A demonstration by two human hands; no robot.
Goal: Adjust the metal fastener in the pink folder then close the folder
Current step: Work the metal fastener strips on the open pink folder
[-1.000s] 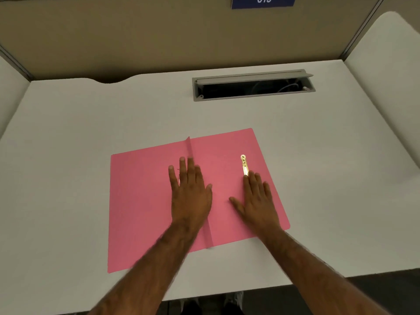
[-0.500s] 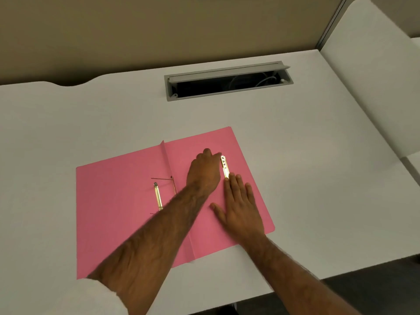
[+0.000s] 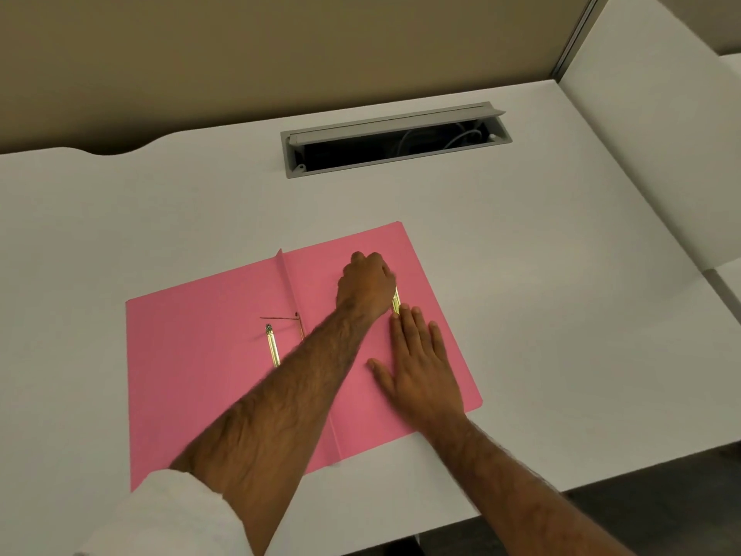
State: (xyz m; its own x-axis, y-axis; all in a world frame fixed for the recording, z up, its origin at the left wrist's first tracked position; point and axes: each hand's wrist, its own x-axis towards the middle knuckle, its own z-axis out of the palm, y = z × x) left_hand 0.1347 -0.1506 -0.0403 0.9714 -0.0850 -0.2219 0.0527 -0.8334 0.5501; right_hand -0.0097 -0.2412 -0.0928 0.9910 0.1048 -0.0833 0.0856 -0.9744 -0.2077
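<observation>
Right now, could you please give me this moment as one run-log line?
folder: open, flat on desk | left hand: on metal strip | right hand: flat, pressing right leaf | fastener: untouched

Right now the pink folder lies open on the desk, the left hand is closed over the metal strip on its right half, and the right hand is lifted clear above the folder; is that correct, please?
Not quite. The right hand is not lifted; the head view shows it pressed flat on the pink folder, fingers beside the metal strip. The rest holds: folder open on the desk, left hand closed over that strip.

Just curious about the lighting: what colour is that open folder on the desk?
Pink, shown in the head view: the folder.
</observation>
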